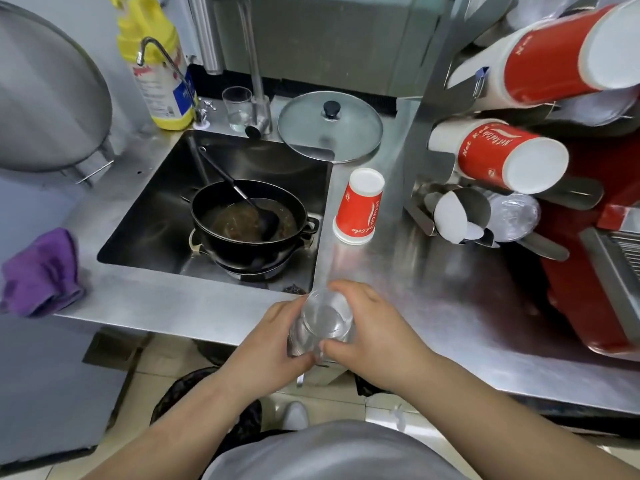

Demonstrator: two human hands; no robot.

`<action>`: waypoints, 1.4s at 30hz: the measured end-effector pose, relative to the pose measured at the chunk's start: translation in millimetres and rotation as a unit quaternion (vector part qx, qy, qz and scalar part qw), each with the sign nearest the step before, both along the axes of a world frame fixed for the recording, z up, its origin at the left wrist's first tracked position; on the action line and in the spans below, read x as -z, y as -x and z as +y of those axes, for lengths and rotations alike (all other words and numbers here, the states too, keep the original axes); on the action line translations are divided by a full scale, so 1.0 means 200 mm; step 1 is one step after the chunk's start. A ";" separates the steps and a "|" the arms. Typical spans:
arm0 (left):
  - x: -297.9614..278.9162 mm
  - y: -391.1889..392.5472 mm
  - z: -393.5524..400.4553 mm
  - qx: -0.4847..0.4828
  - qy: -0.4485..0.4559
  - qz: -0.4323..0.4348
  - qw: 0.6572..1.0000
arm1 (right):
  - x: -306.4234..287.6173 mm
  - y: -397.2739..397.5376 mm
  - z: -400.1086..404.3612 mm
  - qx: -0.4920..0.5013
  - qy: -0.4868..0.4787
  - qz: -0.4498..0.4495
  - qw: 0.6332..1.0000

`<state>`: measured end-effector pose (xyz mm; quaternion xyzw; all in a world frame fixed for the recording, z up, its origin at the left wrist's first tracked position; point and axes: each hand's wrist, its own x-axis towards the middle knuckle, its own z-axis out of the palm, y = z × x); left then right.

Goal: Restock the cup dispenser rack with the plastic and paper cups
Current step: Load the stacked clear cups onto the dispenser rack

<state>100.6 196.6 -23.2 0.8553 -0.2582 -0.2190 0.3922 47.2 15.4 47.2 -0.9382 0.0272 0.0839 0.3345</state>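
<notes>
Both hands hold a stack of clear plastic cups (323, 318) at the counter's front edge, bottoms toward me. My left hand (268, 337) grips its left side and my right hand (374, 332) wraps its right side. A red paper cup (358, 207) stands upside down on the steel counter beyond them. At the right is the metal cup dispenser rack (436, 98). Its slots show a large red paper cup stack (554, 53), a smaller red paper cup stack (502, 157), white cups (453, 216) and clear plastic cups (516, 214).
A sink (156, 188) to the left holds a black pan (249, 220) with a ladle. A glass lid (329, 128), a small glass (238, 107), a faucet and a yellow bottle (156, 64) stand behind it. A purple cloth (41, 271) lies far left. A red machine (595, 271) sits right.
</notes>
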 end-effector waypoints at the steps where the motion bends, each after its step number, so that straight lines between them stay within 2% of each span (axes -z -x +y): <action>1: 0.00 -0.01 0.00 0.001 0.001 -0.003 1.000 | 0.00 0.01 0.00 0.009 -0.011 -0.004 1.000; 10: -0.05 -0.03 -0.09 0.039 0.002 -0.050 0.998 | -0.08 0.12 -0.07 0.077 -0.070 -0.039 0.994; 25: -0.41 0.01 -0.41 0.102 0.052 -0.144 0.983 | -0.40 0.34 -0.35 0.162 -0.134 -0.125 0.970; 36: -0.93 0.02 -0.66 0.180 0.050 -0.234 0.954 | -0.72 0.45 -0.62 0.167 -0.196 -0.235 0.937; 42: -1.17 0.00 -0.81 0.201 0.064 -0.271 0.939 | -0.92 0.46 -0.75 0.157 -0.165 -0.305 0.925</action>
